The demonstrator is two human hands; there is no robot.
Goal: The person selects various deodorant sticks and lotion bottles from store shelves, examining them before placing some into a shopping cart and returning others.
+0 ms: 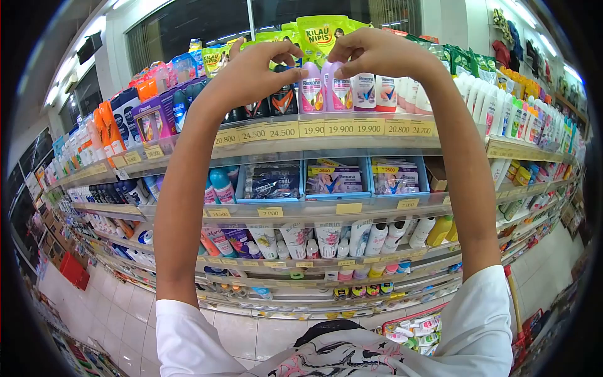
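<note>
Both arms reach up to the top shelf. My left hand [260,72] curves beside a pink Rexona bottle [311,91], its thumb and fingertips at the bottle's upper left. My right hand [377,53] has its fingertips on the top of a second pink Rexona bottle [341,93], just to the right of the first. The two bottles stand upright, side by side, at the shelf's front edge. Black bottles [283,97] stand below my left hand, and white Rexona bottles [364,91] below my right.
Green Kilau Nipis pouches [321,34] stand behind the bottles. A price rail [342,127] runs along the shelf front. Blue trays [336,196] of packets sit one shelf lower. A red-rimmed basket [411,317] of products is at the lower right, a red box [75,271] at the left.
</note>
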